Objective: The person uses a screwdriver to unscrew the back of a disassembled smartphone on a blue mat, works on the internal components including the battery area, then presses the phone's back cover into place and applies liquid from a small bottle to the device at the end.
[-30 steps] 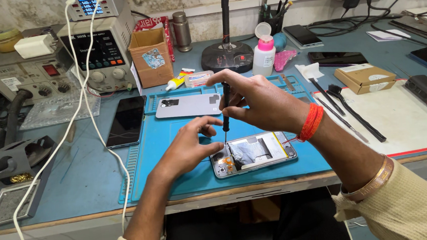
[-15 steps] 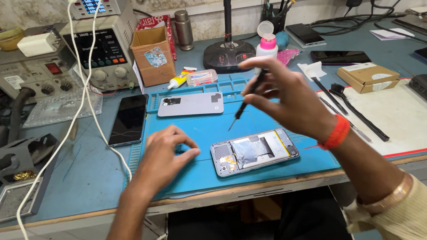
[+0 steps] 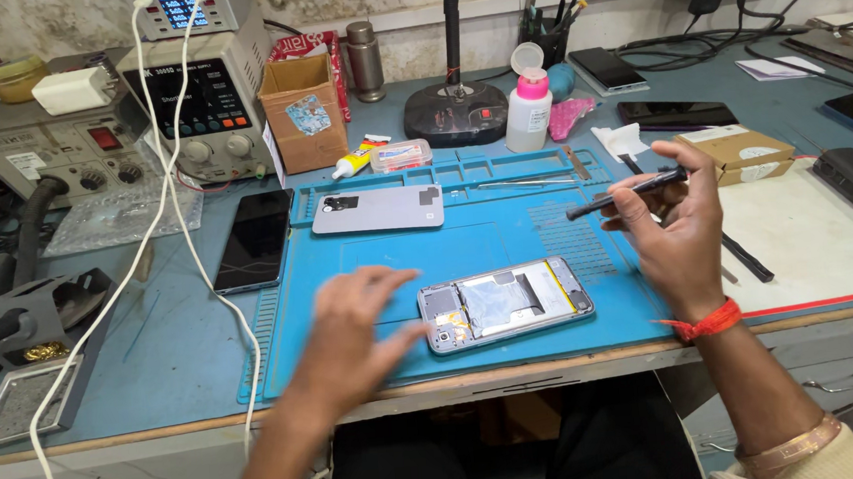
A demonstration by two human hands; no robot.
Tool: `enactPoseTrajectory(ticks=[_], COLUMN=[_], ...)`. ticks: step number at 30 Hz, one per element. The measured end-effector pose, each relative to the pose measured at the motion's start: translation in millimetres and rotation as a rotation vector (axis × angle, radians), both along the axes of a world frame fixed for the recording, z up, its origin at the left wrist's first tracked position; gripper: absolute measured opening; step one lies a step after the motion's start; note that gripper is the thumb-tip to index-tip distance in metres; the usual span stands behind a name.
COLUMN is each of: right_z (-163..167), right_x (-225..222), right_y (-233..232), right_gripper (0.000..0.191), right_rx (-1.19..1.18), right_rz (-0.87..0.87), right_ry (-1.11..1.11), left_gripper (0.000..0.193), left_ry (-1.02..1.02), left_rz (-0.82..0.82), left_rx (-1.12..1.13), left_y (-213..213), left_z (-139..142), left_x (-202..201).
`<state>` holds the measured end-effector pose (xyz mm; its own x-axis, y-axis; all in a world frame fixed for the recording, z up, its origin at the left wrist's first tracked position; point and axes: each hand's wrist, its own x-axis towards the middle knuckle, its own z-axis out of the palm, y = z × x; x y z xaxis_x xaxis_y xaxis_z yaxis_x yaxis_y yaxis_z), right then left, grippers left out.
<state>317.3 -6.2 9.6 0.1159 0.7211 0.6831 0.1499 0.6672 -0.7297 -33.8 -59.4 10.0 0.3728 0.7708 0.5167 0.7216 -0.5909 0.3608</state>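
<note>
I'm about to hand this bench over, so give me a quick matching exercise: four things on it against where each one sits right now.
Things
1. opened phone
2. grey back cover
3. dark screwdriver
4. black phone

Places
A. held in the right hand, above the mat
B. face up on the bare bench, left of the blue mat
C. near the mat's front edge, beside the left hand
D. at the back of the mat, just below its tray slots

Pairs: 1-C, 2-D, 3-A, 4-B
</note>
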Motion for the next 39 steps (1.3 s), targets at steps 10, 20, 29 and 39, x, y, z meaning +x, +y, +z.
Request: enactPoseTrajectory(ticks=[10, 20, 29, 39], right_z=[31.8, 41.9, 46.9, 53.0], right_x=[-12.0, -41.2, -41.9, -44.6], right_y=[-10.6, -11.9, -6.1, -4.6], right_gripper=[0.054, 0.057, 0.056, 0.059], right_rx=[0.04, 0.064, 0.065, 0.058], right_rz=[-0.104, 0.03, 0.012, -0.006], right_ry=[-0.391, -0.443, -0.521, -0.588], left_gripper=[0.071, 0.075, 0.075, 0.076], left_ry=[0.023, -0.01, -0.019, -0.003], left_rz=[-0.061, -0.012, -0.004, 0.011], left_rx=[-0.365, -0.398, -0.413, -0.429], left_y=[1.9, -2.8, -2.3, -0.4], left_z=[18.5, 17.9, 14.8, 11.8], left_x=[21.7, -5.9, -4.4, -4.9])
